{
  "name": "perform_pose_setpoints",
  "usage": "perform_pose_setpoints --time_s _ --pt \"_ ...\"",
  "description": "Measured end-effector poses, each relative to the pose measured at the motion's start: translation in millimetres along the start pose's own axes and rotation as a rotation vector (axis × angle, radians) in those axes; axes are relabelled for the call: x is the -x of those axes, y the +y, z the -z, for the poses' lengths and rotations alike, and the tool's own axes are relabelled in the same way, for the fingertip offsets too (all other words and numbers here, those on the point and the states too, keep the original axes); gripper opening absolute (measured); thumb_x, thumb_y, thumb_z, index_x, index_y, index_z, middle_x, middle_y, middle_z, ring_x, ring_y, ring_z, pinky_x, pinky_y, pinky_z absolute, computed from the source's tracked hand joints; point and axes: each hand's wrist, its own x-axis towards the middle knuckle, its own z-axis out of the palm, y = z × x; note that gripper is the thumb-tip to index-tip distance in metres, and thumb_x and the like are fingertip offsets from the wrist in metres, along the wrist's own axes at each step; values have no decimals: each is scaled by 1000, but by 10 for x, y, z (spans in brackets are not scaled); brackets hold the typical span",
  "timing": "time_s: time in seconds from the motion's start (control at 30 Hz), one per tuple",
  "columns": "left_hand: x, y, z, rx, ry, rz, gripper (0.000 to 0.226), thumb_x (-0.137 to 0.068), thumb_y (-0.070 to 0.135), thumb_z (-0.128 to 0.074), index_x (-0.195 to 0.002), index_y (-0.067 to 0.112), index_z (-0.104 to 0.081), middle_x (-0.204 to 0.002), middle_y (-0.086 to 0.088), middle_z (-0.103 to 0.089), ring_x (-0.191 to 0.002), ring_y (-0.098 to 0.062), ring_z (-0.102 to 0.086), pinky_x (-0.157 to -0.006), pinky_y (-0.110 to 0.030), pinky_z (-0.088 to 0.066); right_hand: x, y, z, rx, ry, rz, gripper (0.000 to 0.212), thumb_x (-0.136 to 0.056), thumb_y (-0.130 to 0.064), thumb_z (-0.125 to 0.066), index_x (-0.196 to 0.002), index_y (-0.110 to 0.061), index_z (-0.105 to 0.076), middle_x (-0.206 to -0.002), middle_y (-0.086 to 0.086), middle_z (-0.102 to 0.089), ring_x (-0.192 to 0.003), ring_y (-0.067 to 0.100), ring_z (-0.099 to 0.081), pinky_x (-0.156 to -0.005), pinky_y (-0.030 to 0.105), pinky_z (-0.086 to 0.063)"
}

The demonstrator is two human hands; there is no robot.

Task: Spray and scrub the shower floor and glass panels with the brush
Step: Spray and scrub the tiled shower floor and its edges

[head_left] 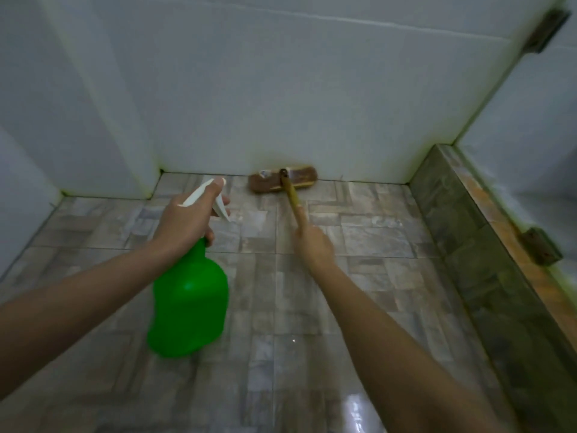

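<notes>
My left hand [187, 220] grips the white trigger head of a green spray bottle [190, 304], which hangs above the grey tiled shower floor [359, 276] with its nozzle pointing toward the back wall. My right hand [312, 242] is closed around the yellow wooden handle of a long brush. The brown brush head [271, 182] rests on the floor right against the base of the white back wall. A glass panel [537, 126] stands on the right, above a low tiled curb.
White tiled walls [281, 89] close the back and left, with a jutting corner at the back left. A tiled curb [474, 245] runs along the right, carrying two rusty metal hinges [541, 246]. The floor near me is wet and shiny.
</notes>
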Motion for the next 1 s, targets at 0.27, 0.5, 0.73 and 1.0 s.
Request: perform_pose_setpoints --time_s 0.27,0.5,0.73,1.0 --pt "46 -174 604 24 38 -7 34 -95 58 -56 -82 32 -74 -85 7 -79 -50 -19 -56 -51 -29 -47 -5 -834 -231 -118 112 -138 61 -99 -7 -33 -155 -22 -12 -111 16 -64 -95 31 -63 -78 41 -50" --pt "-124 -383 981 91 108 -39 34 -86 69 -57 -72 44 -77 -90 -11 -78 -36 -18 -50 -56 -34 -50 11 -855 -470 -31 98 -29 58 -101 -14 -34 -154 -29 -14 -83 8 -58 -72 24 -57 -62 36 -46" --pt "-97 -572 1491 143 195 31 43 -98 57 -52 -58 56 -70 -87 11 -78 -34 -13 -46 -53 -29 -43 156 -1412 -823 -132 185 -176 64 -100 -9 -32 -155 -24 -5 -102 15 -64 -74 24 -56 -63 35 -43" --pt "-122 -765 1893 141 299 57 43 -96 58 -54 -68 35 -76 -86 9 -78 -34 -14 -47 -57 -33 -45 121 -2136 -1172 70 9 79 69 -98 -5 -35 -156 -25 -2 -99 17 -65 -72 28 -54 -62 37 -41"
